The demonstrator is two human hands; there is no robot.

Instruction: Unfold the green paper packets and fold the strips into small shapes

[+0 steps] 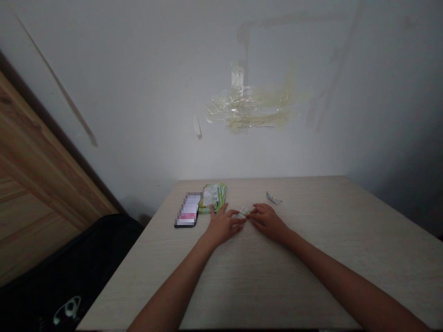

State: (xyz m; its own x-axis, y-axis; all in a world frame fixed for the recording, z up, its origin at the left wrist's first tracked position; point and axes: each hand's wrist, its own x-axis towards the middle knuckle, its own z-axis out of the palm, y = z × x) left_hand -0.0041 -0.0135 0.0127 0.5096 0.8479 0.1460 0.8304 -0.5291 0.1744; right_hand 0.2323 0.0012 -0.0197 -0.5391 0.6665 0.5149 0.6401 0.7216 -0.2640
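Between my two hands, low over the table, is a small white-and-green piece that looks like a wrapper (244, 211). My left hand (223, 227) has its outer fingers spread, while the fingers nearest the piece close on its left edge. From the other side, my right hand (269, 222) pinches the right end with bent fingers. Fingers partly cover the piece, so its exact kind is unclear. Just beyond my left hand lies a stack of green printed packets (212, 196), close to the left fingertips.
A phone (188, 211) with a lit, blurred screen lies left of the packets. A crumpled wrapper scrap (273, 198) rests beyond my right hand. The pale wooden table (311, 295) meets a wall with peeling clear tape (249, 108). A black bag (86, 258) stands at left.
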